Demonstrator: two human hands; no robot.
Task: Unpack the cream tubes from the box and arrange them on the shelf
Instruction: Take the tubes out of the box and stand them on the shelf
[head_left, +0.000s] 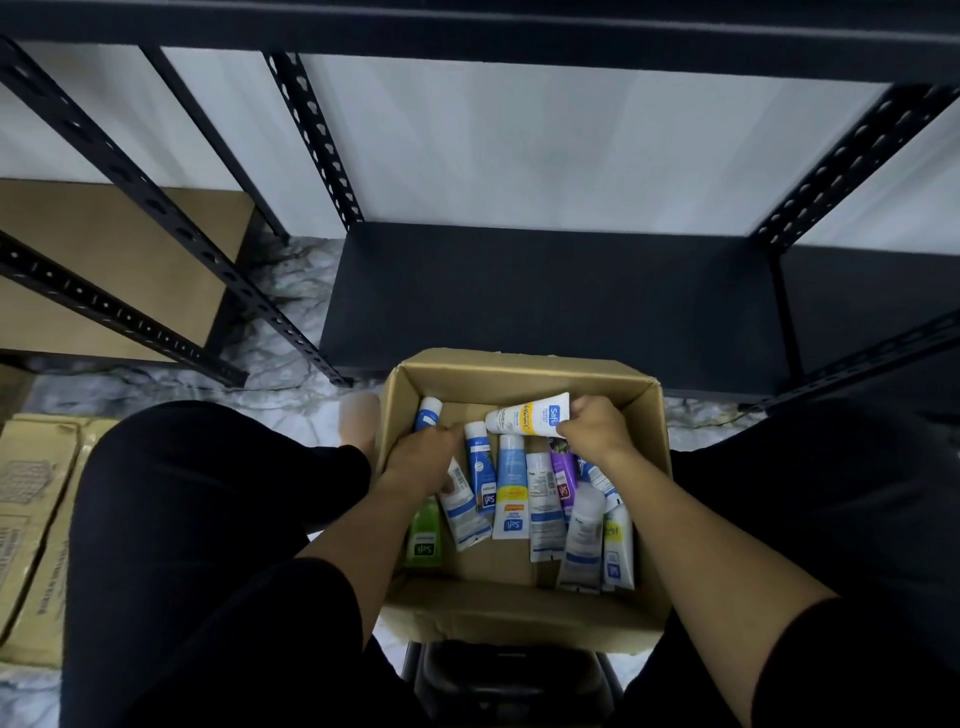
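Head view is looking down into an open brown cardboard box (524, 608) sitting on the marble-patterned floor (291, 364) between the person's black-clad knees, just in front of the black metal shelf (550, 301), whose lowest board is lying bare. The right hand (589, 423) is curling its fingers and thumb around the flat end of a white and yellow cream tube (530, 414), holding it tilted above the other tubes near the far wall of the box; its blue label is reading "Safi", with smaller yellow script beside it that is too blurred to read. The left hand (423, 454) is reaching into the left part of the box, fingers curled over a white tube with a blue cap (428, 413); whether it is truly gripping it cannot be told. The remaining tubes are lying loose on the box bottom: a green tube (422, 535) marked "Safi", a white, blue and yellow tube (510, 488) also marked "Safi", and a purple tube (563, 475) carrying the same brand in red. To the left, flattened tan cartons (36, 519) are lying on the floor.
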